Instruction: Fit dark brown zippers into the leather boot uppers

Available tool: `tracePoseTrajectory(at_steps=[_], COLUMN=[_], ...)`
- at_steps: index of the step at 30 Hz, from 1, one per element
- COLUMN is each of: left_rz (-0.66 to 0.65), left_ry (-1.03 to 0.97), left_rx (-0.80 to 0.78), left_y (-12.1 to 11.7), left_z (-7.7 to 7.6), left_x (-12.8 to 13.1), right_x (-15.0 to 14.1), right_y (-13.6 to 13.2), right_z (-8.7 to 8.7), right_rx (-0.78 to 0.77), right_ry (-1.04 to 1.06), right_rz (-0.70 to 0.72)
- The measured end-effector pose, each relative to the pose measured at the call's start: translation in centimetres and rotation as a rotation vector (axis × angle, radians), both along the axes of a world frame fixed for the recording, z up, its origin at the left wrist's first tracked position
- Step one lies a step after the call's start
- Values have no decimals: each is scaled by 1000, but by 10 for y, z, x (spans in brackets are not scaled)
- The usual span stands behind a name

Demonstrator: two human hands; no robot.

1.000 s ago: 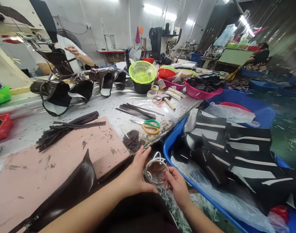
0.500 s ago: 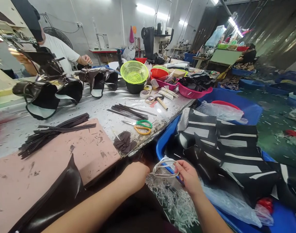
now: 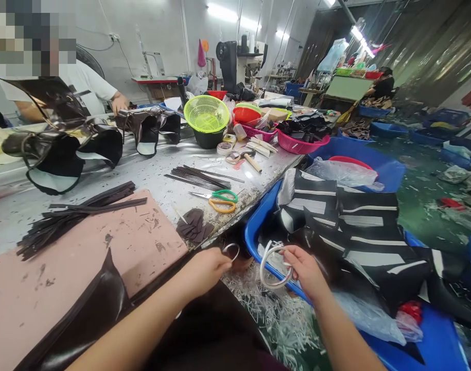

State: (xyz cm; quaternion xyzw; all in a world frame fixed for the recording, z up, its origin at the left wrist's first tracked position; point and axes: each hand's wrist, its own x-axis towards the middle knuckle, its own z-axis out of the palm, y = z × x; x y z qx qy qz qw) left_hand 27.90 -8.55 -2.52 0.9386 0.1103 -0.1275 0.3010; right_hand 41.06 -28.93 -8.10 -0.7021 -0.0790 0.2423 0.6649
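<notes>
My left hand (image 3: 209, 269) is closed in a pinch on a short white strip (image 3: 237, 251), which curls up in a small loop past the fingertips. To its right, my right hand (image 3: 305, 269) grips a loose coil of white tape (image 3: 263, 275) between thumb and fingers. The coil hangs over the rim of a blue tub (image 3: 249, 242). No link between strip and coil can be made out. Below my left arm lies a glossy dark brown leather piece (image 3: 92, 304), partly over the pink board (image 3: 158, 226).
Scissors (image 3: 224, 195), dark strips (image 3: 84, 211), dark scraps (image 3: 196, 225) and a hammer (image 3: 253, 163) lie on the metal table (image 3: 150, 175). Black panels with white strips (image 3: 368, 226) fill the tub. White shreds (image 3: 274, 319) cover the floor. A person in a white shirt (image 3: 92, 85) sits across.
My hands have moved apart; the strip in my left hand now curls separately from the coil. The coil has turned more upright. The view has shifted slightly right.
</notes>
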Motion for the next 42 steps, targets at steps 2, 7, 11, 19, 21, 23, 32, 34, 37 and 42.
tracePoseTrajectory(at_steps=[2,7,11,19,21,23,32,34,37,42], left_rz=[36,237,345,201,194,219,221,196,137,79], left_ry=[-95,22,43,-17,-14,4,91,74,63,48], left_rx=[-85,-620,-421,-150,-135,-109,-81,-91,-134,-187], left_y=[-7,-35,-35,-20,-21,-21,-27,-30,-35,-41], left_z=[2,-7,-26,-42,-41,-41,-42,-40,-37,-34], left_x=[6,21,22,15,15,16,12,11,9,4], right_x=[-6,-23,-26,-14,-11,-8,-15,-18,-21,-15], right_y=[4,15,11,-4,-5,-7,-4,-1,6,10], right_z=[5,10,16,28,31,36,52,50,42,30], right_rx=[-1,8,-11,13,61,153,474,467,269,-204], right_ry=[3,-11,-59,18,-43,-86,132,24,-303,-1008], right_rz=[136,346,441,415,300,148,85,74,69,-52])
